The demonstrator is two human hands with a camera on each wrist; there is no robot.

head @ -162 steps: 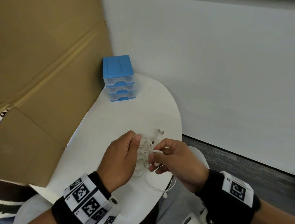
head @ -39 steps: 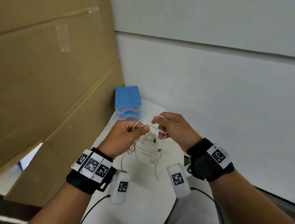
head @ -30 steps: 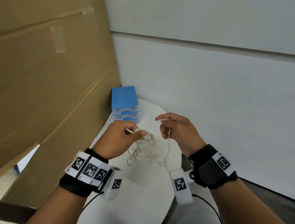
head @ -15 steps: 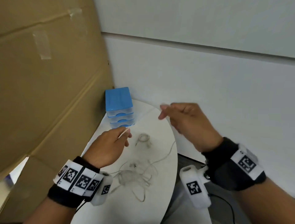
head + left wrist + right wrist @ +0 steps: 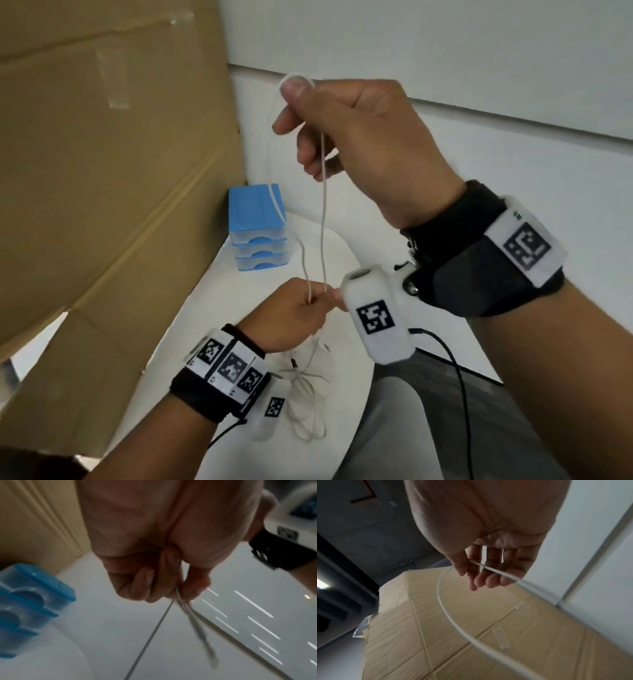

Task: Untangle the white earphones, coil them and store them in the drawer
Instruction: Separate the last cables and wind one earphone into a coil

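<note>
White earphones (image 5: pixel 323 219) stretched between a raised right hand (image 5: pixel 359 144) pinching the loop and a left hand (image 5: pixel 294 317) gripping both strands above the desk (image 5: pixel 212 301).

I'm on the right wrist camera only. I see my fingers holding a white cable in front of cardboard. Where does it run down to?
Observer: Both strands of the cable drop to the left hand, which pinches them low over the table.
Operator: Is all of it off the table?
Observer: No. A loose heap of loops lies on the table below the left hand.
Operator: Where are the drawers?
Observer: The blue drawer unit stands at the table's far end beside the cardboard; its three drawers look shut.
</note>
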